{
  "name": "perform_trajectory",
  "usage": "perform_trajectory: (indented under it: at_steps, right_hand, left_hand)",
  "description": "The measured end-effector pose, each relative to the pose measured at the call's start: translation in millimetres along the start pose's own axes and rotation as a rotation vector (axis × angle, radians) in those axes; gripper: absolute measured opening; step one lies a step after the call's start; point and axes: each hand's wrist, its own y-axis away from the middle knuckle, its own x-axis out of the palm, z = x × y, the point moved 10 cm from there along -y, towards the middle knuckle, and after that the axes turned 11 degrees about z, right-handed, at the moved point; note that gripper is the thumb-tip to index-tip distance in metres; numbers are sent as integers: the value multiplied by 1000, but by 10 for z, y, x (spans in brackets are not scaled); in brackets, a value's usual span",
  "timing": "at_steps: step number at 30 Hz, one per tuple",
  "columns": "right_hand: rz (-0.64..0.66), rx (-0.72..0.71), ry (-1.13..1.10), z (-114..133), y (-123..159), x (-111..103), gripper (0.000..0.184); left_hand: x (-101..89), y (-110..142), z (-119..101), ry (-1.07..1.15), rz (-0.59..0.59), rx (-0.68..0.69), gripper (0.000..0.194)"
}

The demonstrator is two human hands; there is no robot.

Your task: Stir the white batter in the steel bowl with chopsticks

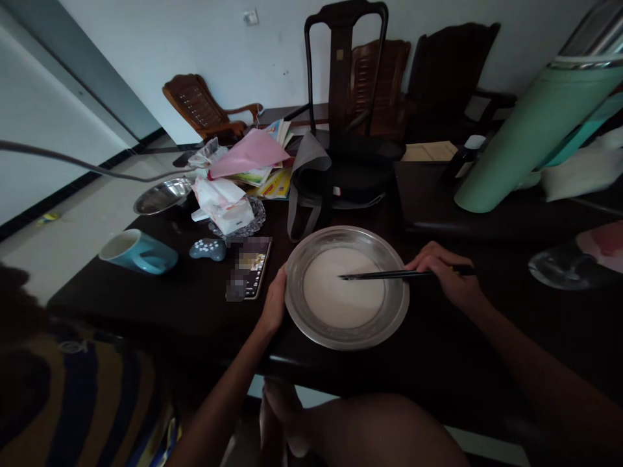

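A wide metal bowl point(298, 285) sits on the dark table close to its front edge, holding a smooth, whitish liquid point(335, 301). My left hand point(276, 299) grips the bowl's left rim, with part of the fingers hidden by the bowl wall. In my right hand point(445, 272) is a pair of dark chopsticks point(379, 275), closed in the fingers. They reach leftward over the bowl's right rim, and their tips touch the whitish liquid near its middle.
Left of the bowl are a lit phone point(250, 269), a grey game controller point(207, 249) and a blue mug point(139, 251). Behind are a tissue pack point(228, 207), an empty metal bowl point(163, 196) and a black bag point(355, 178). A green thermos point(530, 139) stands right. Someone in stripes point(87, 395) sits left.
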Motion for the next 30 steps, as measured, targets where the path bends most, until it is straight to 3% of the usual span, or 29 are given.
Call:
perform_trajectory:
  at_steps: [2, 7, 12, 17, 22, 27, 30]
  right_hand:
    - [-29, -19, -56, -5, 10, -33, 33]
    - [139, -36, 20, 41, -7, 157, 24]
    - [26, -54, -50, 37, 5, 23, 31]
    - [124, -32, -6, 74, -17, 148, 26]
    - [-7, -14, -60, 9, 9, -3, 31]
    - [122, -21, 0, 48, -12, 134, 27]
    - [44, 17, 16, 22, -4, 49, 26]
  left_hand:
    - [5, -1, 3, 10, 5, 4, 63]
    - [-16, -3, 49, 4, -10, -22, 64]
    - [-38, -12, 82, 1, -15, -20, 65]
    - [-51, -12, 111, 7, -15, -28, 64]
    - [-29, -8, 82, 20, -8, -16, 63]
    - [-32, -11, 95, 29, -15, -18, 62]
    - [-49, -8, 113, 14, -29, -32, 63]
